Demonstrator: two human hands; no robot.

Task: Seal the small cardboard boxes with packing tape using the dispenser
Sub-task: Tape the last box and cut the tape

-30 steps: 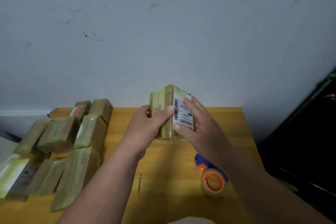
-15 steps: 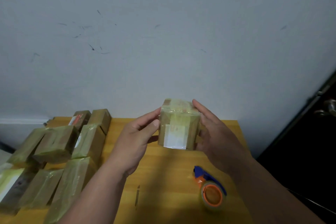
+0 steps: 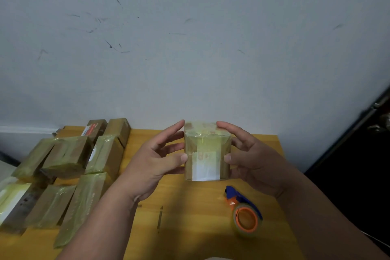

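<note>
Left hand (image 3: 156, 162) and right hand (image 3: 251, 160) hold the taped box (image 3: 206, 152) between them above the table (image 3: 190, 217). Tape dispenser (image 3: 244, 213) lies near right; sealed boxes (image 3: 69, 167) left.

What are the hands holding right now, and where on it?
Both hold one taped box above the table. The left hand grips its left side, the right hand its right side, thumbs on the near face.

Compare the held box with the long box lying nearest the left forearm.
The held box is short, upright and gripped between the left hand and right hand; the long box lies flat on the table, untouched. The held box shows a white label; the long box shows none. Both are taped.
</note>
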